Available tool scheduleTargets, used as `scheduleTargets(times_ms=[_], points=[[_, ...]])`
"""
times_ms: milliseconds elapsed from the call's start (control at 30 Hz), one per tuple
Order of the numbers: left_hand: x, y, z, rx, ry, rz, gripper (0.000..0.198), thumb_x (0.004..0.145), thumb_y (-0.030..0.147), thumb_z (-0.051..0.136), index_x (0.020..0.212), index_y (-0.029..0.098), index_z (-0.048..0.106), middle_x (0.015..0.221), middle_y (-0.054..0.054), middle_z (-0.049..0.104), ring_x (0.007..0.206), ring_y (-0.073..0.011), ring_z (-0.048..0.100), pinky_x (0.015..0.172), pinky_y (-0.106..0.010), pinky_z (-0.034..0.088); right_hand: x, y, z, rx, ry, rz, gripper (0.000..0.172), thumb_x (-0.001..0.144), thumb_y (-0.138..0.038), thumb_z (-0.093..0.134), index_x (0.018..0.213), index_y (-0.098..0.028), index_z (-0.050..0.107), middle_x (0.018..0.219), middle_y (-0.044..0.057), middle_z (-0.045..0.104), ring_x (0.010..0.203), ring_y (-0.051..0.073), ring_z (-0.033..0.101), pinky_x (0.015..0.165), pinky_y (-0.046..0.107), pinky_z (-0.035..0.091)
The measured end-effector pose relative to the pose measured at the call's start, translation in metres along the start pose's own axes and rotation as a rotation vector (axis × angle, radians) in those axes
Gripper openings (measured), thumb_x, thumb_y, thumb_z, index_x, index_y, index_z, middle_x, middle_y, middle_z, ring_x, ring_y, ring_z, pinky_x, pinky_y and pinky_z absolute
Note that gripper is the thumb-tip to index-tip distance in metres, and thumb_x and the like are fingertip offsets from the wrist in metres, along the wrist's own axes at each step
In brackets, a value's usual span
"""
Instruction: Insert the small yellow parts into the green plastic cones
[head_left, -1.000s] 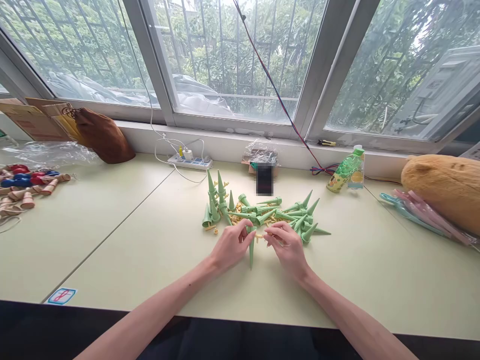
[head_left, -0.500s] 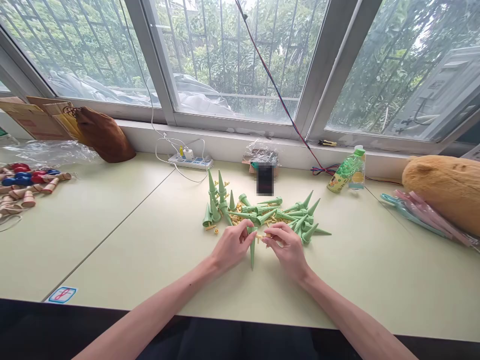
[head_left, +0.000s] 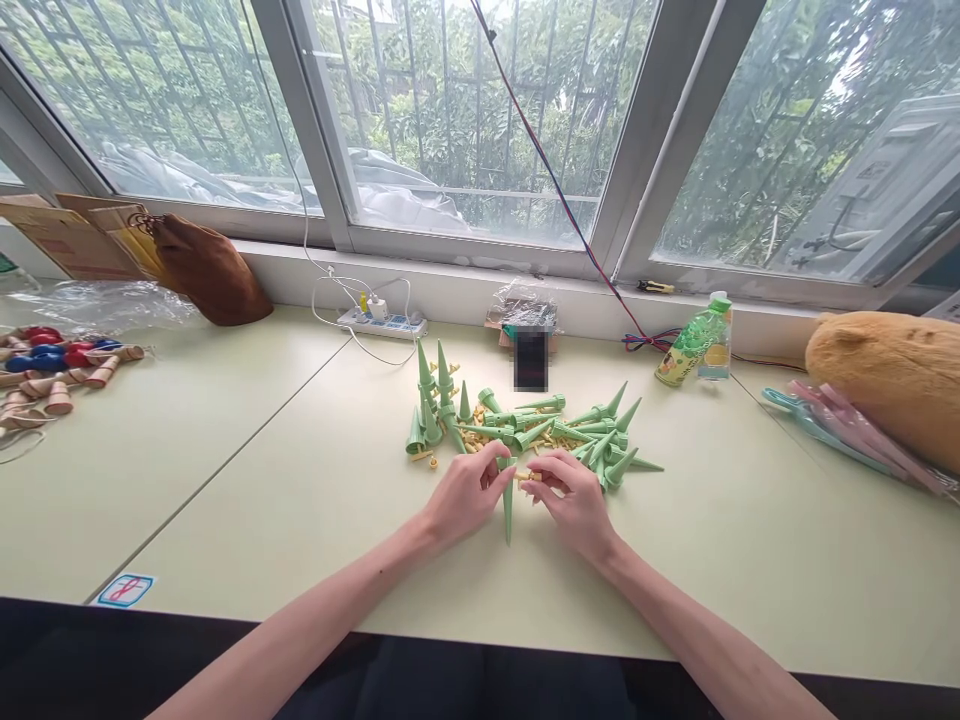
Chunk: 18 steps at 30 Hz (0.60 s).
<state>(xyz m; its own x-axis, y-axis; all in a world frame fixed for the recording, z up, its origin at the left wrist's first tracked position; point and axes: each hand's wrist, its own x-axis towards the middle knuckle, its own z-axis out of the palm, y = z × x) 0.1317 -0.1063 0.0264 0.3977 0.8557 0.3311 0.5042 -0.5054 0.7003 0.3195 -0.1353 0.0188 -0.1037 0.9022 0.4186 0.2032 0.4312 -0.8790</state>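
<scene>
My left hand pinches a green plastic plant-watering spike near its wide collar, its point aimed down toward me. Between the thumb and fingers of my right hand is a small yellow valve piece, its end close against the spike's collar; whether it has entered the collar I cannot tell. Just beyond my hands lies a heap of green spikes, with small yellow valve pieces scattered among them. Several spikes stand point-up at the heap's left side.
A power strip with white cables sits by the window sill. Behind the heap is a dark pixelated object. A green bottle stands right, near a plush toy. Wooden kendama toys and a brown pouch are left.
The yellow valve piece in my right hand has come nearer to the spike's collar. The spike's point has shifted slightly to the right and toward me.
</scene>
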Motion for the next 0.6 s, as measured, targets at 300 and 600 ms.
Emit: scheduleTargets(times_ms=[300, 600], points=[[-0.0006, 0.0017, 0.0002, 0.006, -0.015, 0.008, 0.013, 0.096, 0.03, 0.05, 0.097, 0.019, 0.056, 0.057, 0.008, 0.043, 0.05, -0.0091, 0.036, 0.053, -0.021, 0.03, -0.0006, 0.0022, -0.0001, -0.013, 0.014, 0.012, 0.014, 0.088, -0.034, 0.069, 0.091, -0.02, 0.068, 0.087, 0.003, 0.059, 0.059, 0.013, 0.063, 0.056, 0.031, 0.061], [-0.0018, 0.0004, 0.0017, 0.025, -0.037, 0.028, 0.012, 0.095, 0.027, 0.051, 0.099, 0.019, 0.058, 0.058, 0.007, 0.045, 0.05, -0.0092, 0.039, 0.054, -0.021, 0.031, -0.0024, 0.0059, -0.0001, -0.062, -0.001, 0.034, 0.02, 0.087, -0.038, 0.07, 0.092, -0.019, 0.067, 0.081, 0.003, 0.062, 0.053, 0.013, 0.062, 0.049, 0.027, 0.058]])
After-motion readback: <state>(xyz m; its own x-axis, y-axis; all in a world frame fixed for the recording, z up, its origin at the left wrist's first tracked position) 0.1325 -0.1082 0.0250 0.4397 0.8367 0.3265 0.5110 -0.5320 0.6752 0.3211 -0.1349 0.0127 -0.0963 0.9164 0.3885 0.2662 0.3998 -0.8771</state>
